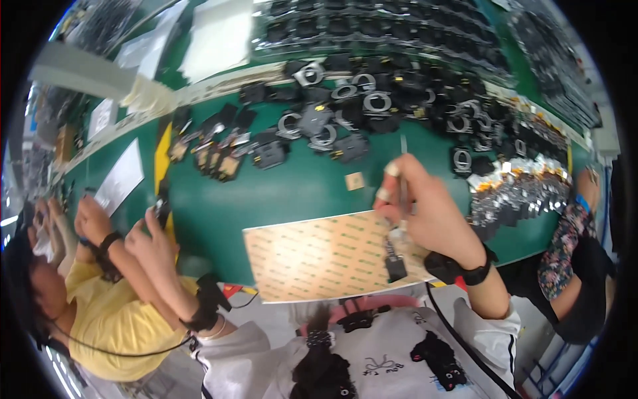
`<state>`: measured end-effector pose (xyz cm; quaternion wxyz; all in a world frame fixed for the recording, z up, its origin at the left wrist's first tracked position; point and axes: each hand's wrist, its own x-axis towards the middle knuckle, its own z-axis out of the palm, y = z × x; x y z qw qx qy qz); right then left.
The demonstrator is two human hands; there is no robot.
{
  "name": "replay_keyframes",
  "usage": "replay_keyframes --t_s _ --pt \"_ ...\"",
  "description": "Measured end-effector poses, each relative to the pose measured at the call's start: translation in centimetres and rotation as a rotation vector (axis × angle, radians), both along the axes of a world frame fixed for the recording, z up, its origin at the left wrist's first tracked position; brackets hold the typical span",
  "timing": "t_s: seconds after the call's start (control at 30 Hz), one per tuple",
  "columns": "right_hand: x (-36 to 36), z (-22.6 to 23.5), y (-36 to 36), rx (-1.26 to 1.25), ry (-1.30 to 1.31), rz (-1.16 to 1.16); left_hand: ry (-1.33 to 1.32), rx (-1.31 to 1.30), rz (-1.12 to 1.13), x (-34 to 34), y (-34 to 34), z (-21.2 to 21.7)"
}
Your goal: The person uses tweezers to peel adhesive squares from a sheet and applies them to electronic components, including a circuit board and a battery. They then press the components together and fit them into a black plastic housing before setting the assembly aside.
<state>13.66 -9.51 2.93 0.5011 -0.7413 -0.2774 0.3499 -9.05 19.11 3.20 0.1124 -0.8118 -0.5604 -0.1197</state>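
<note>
My right hand (432,213) is closed around slim metal tweezers (403,146), whose tips point away from me over the green mat. Beneath it, a small flex-cable part with a dark end (395,266) lies on the tan sheet printed with green marks (312,256); whether my fingers touch this part is unclear. My left hand (156,249) is raised at the left with fingers apart. By its fingertips is a small dark piece (162,203) over yellow tape; contact cannot be made out. A small tan square (355,181) sits beyond the sheet.
Black housings with silver rings (322,126) are heaped across the mat's far side. Silvery flex parts (518,193) pile up at the right. Black trays (372,26) stand behind. A person in yellow (119,312) works at the left; another person's patterned sleeve (565,246) is at right.
</note>
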Motion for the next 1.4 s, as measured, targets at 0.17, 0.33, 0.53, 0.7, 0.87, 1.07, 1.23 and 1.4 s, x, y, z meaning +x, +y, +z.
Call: replay_keyframes --t_s 0.17,0.33,0.53,0.7,0.87,1.07,1.23,1.4 --pt "0.7 1.2 0.8 -0.062 -0.002 0.1 -0.195 -0.119 -0.425 4.5 -9.4 5.2" --pt "0.9 0.1 -0.2 -0.071 0.042 0.057 -0.128 -0.805 -1.124 8.1 -20.6 1.4" --pt "1.6 0.1 -1.1 -0.058 -0.049 0.028 -0.084 -0.718 -1.246 8.0 -21.4 -2.0" --pt "1.5 1.5 0.1 0.101 -0.11 -0.123 -0.117 -0.682 -1.329 8.1 -21.4 -2.3" --pt "2.5 5.8 3.3 0.39 -0.182 -0.141 -0.151 -0.695 -1.314 8.3 -21.3 -2.3" --pt "4.5 14.5 6.0 0.695 -0.333 -0.293 -0.301 -0.834 -1.282 8.8 -21.1 -2.1" --pt "7.2 18.5 4.1 0.829 -0.637 -0.347 -0.452 -0.921 -1.253 8.7 -20.8 -1.5" --pt "8.1 17.6 1.5 0.59 -0.719 -0.042 -0.826 -0.911 -1.149 8.2 -18.8 -0.7"
